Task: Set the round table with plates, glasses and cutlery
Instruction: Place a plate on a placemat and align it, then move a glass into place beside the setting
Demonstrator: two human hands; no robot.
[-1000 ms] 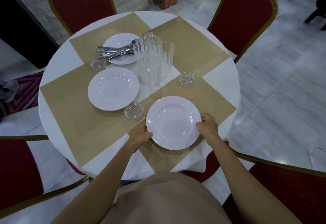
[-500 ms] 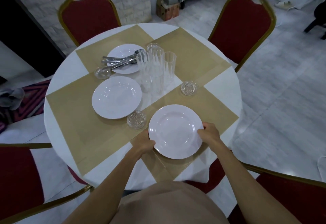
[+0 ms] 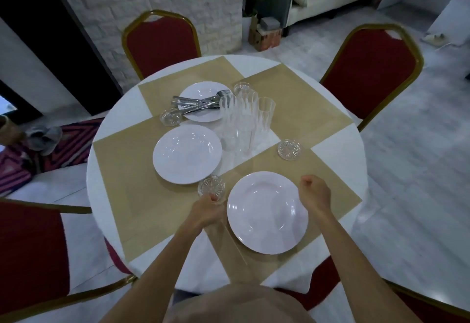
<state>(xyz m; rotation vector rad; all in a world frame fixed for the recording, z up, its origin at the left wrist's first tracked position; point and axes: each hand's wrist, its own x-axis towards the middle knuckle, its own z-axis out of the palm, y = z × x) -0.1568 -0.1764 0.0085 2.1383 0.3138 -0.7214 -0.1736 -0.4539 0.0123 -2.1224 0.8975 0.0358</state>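
Nearest to us, a white plate (image 3: 267, 212) lies flat on the tan placemat (image 3: 328, 183) at our edge of the round table (image 3: 338, 149). Our left hand (image 3: 207, 212) sits just beside the plate's left rim, fingers curled loosely inward and closed on nothing; whether it grazes the rim we cannot tell. Its knuckles are right at the near edge of a small cut-glass coaster (image 3: 211, 187). Our right hand (image 3: 315, 194) hovers at the plate's upper right edge, also loosely curled and empty — it overlaps the rim in view, but we cannot tell whether it touches.

Beyond the coaster, a second white plate (image 3: 187, 154) rests on the left placemat (image 3: 122, 160), with nothing on it. To the right, another glass coaster (image 3: 290, 149) sits well apart from our plate, near the corner where the mats meet.

In the middle of the table stands a tight cluster of clear tall glasses (image 3: 244, 121), upright and touching or nearly so. Behind them to the left, a third plate (image 3: 202, 101) carries a loose pile of cutlery (image 3: 198, 102) — forks and other pieces, handles pointing left. A coaster (image 3: 171, 117) lies just beside that plate's near left edge, and a fourth coaster (image 3: 241, 87) sits behind the glasses.

Red chairs with gold frames (image 3: 162, 43) ring the table.
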